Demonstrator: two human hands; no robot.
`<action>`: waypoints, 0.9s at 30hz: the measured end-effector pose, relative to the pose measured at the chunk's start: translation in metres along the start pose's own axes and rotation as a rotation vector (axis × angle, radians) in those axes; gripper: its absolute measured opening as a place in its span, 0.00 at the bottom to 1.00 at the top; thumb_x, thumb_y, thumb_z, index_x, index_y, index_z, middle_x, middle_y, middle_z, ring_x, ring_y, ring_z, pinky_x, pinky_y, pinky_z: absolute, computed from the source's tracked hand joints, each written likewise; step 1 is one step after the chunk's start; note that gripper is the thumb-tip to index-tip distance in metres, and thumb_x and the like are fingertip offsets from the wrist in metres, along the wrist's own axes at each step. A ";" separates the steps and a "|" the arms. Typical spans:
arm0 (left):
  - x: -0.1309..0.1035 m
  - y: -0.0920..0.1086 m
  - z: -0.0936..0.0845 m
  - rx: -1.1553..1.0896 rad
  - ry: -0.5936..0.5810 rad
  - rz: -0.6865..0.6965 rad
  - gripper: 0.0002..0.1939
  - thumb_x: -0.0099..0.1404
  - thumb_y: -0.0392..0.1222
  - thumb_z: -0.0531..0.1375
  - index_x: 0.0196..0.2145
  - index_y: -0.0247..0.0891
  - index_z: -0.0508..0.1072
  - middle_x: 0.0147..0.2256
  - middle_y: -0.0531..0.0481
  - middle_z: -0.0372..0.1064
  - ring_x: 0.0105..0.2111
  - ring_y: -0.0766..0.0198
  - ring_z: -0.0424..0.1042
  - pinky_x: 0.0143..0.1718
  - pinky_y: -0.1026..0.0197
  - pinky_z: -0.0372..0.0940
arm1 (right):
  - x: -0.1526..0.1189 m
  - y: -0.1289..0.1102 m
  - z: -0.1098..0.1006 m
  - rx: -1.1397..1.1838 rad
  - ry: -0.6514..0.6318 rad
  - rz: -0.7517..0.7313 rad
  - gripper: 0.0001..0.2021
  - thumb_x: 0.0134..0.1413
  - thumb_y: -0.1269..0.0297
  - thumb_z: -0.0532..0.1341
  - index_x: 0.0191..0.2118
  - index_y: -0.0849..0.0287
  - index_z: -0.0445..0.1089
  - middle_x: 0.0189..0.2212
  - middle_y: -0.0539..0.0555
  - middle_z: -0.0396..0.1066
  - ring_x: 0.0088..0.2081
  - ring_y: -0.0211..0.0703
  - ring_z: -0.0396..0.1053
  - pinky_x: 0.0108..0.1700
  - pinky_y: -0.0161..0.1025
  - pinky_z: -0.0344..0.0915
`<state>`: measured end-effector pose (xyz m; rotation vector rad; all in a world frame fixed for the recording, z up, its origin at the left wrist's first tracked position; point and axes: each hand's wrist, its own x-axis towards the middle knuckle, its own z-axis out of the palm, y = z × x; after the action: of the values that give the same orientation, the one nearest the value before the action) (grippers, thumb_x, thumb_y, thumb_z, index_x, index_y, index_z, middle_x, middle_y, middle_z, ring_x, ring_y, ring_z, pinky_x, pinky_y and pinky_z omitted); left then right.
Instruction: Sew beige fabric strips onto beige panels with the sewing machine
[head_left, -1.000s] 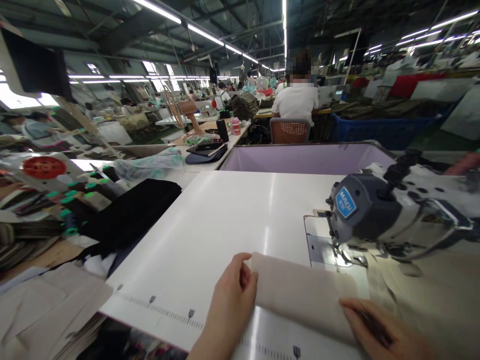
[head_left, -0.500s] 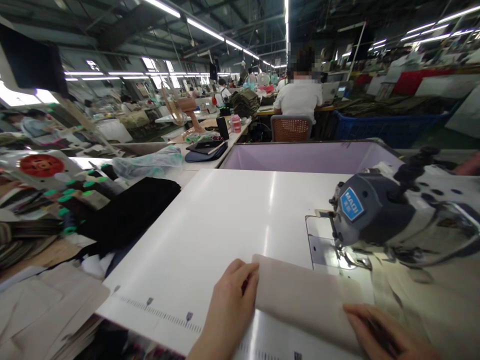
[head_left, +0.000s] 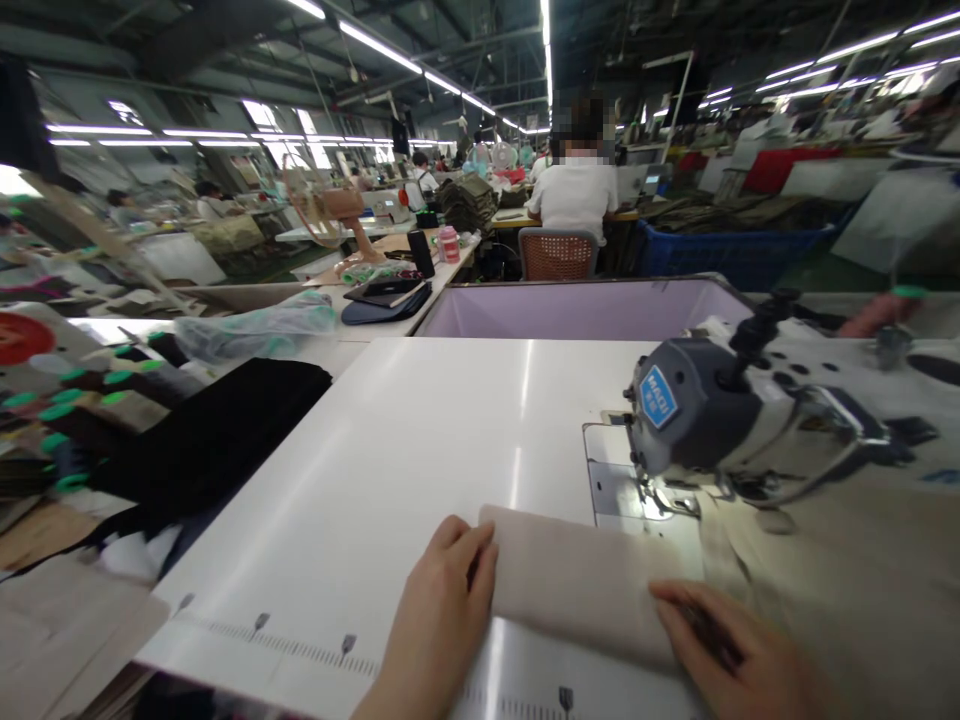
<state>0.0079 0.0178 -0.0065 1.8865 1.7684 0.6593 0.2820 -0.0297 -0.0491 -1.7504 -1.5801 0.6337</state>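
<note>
A beige fabric piece (head_left: 574, 580) lies on the white sewing table (head_left: 420, 440), just in front of the sewing machine (head_left: 690, 410). My left hand (head_left: 450, 590) pinches the fabric's left edge between thumb and fingers. At its right end, my right hand (head_left: 727, 640) grips the edge, the fingertips closed on the cloth. The fabric's far edge lies close to the lit presser foot (head_left: 671, 503), and I cannot tell whether it touches. More pale cloth (head_left: 810, 570) is spread to the right, under the machine's arm.
Black folded cloth (head_left: 225, 430) and thread cones (head_left: 82, 420) sit at the left. Beige cut pieces (head_left: 75, 630) are stacked at the lower left. Behind the table is a lilac-lined bin (head_left: 570, 310). A person in a white shirt (head_left: 574, 195) sits farther back.
The whole scene has shifted left in view as the camera turned a little to the right. Both hands keep their hold on the fabric, which has hardly moved on the table.
</note>
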 end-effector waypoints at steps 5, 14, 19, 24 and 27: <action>0.007 -0.010 0.004 0.029 0.049 0.022 0.21 0.70 0.53 0.50 0.42 0.40 0.80 0.35 0.46 0.72 0.35 0.54 0.76 0.40 0.52 0.72 | 0.003 -0.004 -0.001 -0.013 -0.032 -0.054 0.14 0.63 0.53 0.58 0.38 0.51 0.79 0.34 0.52 0.80 0.34 0.44 0.78 0.36 0.34 0.74; 0.012 -0.018 0.004 0.083 0.114 0.101 0.20 0.69 0.55 0.52 0.39 0.44 0.81 0.34 0.49 0.74 0.34 0.56 0.77 0.37 0.56 0.73 | 0.004 -0.007 0.001 -0.030 -0.097 0.012 0.14 0.65 0.56 0.56 0.36 0.53 0.77 0.32 0.51 0.78 0.33 0.43 0.76 0.34 0.34 0.69; 0.012 -0.017 0.003 0.100 0.131 0.101 0.20 0.69 0.56 0.53 0.39 0.45 0.81 0.34 0.50 0.74 0.34 0.57 0.78 0.35 0.58 0.73 | 0.003 -0.008 0.002 -0.033 -0.090 0.024 0.14 0.66 0.56 0.55 0.36 0.54 0.77 0.31 0.51 0.77 0.32 0.42 0.75 0.33 0.34 0.67; 0.012 -0.016 0.003 0.124 0.118 0.101 0.21 0.69 0.57 0.52 0.39 0.44 0.80 0.34 0.50 0.74 0.33 0.57 0.77 0.34 0.58 0.73 | 0.004 -0.012 0.003 -0.053 -0.084 0.027 0.14 0.66 0.58 0.56 0.33 0.54 0.76 0.28 0.49 0.75 0.30 0.41 0.74 0.32 0.34 0.66; 0.010 -0.014 0.004 0.198 0.111 0.127 0.20 0.71 0.54 0.50 0.42 0.44 0.79 0.37 0.48 0.73 0.33 0.57 0.77 0.34 0.57 0.73 | 0.004 -0.015 0.002 -0.103 -0.090 0.033 0.14 0.66 0.60 0.55 0.33 0.54 0.75 0.28 0.49 0.75 0.30 0.41 0.74 0.32 0.35 0.65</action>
<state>-0.0002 0.0288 -0.0180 2.1468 1.8536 0.6666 0.2713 -0.0250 -0.0382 -1.8492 -1.6747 0.6658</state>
